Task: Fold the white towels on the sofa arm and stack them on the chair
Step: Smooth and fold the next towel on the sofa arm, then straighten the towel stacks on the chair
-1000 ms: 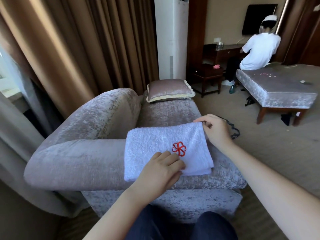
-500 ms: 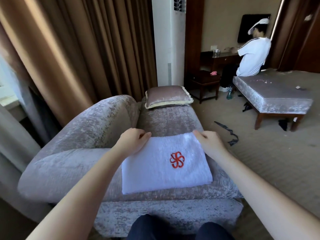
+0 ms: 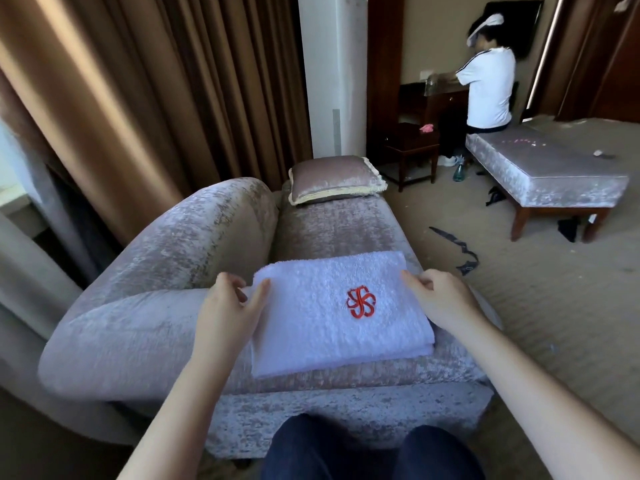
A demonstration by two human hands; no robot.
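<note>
A: Now, towel status?
B: The folded towel (image 3: 332, 313) lies flat on the sofa arm (image 3: 131, 341), long axis left to right. My left hand (image 3: 230, 306) pinches its left end, thumb on top. My right hand (image 3: 440, 299) curls round the right end. Both are equally near, so I should lift level.

Brown curtains (image 3: 156, 98) left, daylight at window (image 3: 10, 174). Beige carpet (image 3: 554, 323). White tower unit (image 3: 334, 74). Velvet bench (image 3: 554, 181) right.
</note>
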